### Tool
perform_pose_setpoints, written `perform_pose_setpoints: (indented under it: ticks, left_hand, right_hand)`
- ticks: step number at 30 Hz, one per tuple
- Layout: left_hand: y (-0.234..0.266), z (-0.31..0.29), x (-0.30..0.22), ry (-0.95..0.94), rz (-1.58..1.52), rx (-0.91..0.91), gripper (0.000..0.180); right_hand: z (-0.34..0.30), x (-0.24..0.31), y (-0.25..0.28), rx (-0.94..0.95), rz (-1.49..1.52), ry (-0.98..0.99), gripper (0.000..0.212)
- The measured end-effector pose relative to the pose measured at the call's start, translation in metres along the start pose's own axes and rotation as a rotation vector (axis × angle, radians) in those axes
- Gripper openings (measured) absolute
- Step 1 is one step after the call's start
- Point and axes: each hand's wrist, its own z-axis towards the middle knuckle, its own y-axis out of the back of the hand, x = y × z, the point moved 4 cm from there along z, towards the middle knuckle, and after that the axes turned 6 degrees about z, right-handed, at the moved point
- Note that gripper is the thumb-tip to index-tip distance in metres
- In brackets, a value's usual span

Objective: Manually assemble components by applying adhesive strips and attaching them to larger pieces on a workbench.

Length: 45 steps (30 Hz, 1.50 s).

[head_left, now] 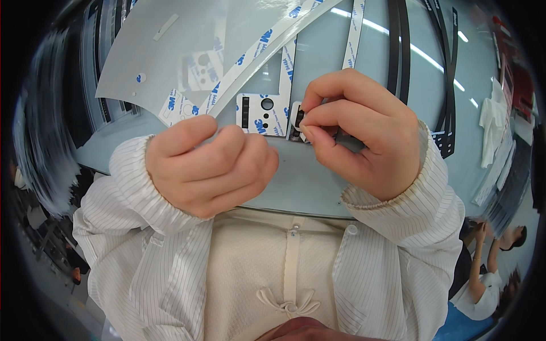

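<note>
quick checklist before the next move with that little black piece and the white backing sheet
1. Right hand has the small black piece pinched at its fingertips: ok.
2. Left hand grips the white backing sheet: ok, fist closed at its lower edge.
3. Sheet held flat: not ok, it curls upward and covers part of the table.
4. White die-cut panel with holes in view beside the piece: ok.
5. Piece free of its liner: cannot tell, the fingers hide it.
6. Black strips on the table apart from both hands: ok.
</note>
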Motion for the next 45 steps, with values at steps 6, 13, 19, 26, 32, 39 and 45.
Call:
perform_pose_setpoints:
  ticks: [6, 13, 19, 26, 32, 39, 45]
  left_hand:
    - [-0.006, 0.003, 0.007, -0.002, 0.115, -0.19, 0.031]
    - [-0.009, 0.003, 0.007, -0.07, 0.152, -0.192, 0.031]
    - [-0.005, 0.003, 0.007, -0.062, 0.165, -0.144, 0.029]
    - [-0.006, 0.005, 0.008, -0.097, 0.256, -0.166, 0.019]
    - [-0.003, 0.005, 0.008, -0.081, 0.265, -0.123, 0.018]
    - [-0.003, 0.006, 0.007, -0.169, 0.346, -0.056, 0.024]
    - [-0.008, -0.003, 0.0, -0.057, 0.287, -0.306, 0.018]
  right_hand:
    - [0.0, 0.001, -0.001, -0.01, 0.009, -0.008, 0.012]
    - [0.001, 0.001, -0.002, -0.014, -0.001, -0.001, 0.012]
    - [0.003, 0.002, -0.004, -0.001, -0.012, 0.0, 0.013]
    - [0.004, 0.004, -0.006, 0.0, -0.024, 0.001, 0.014]
    - [0.005, 0.004, -0.007, -0.002, -0.031, 0.018, 0.014]
    - [0.003, 0.004, -0.005, -0.015, -0.034, 0.02, 0.014]
    - [0.001, 0.004, -0.005, -0.027, -0.037, 0.033, 0.013]
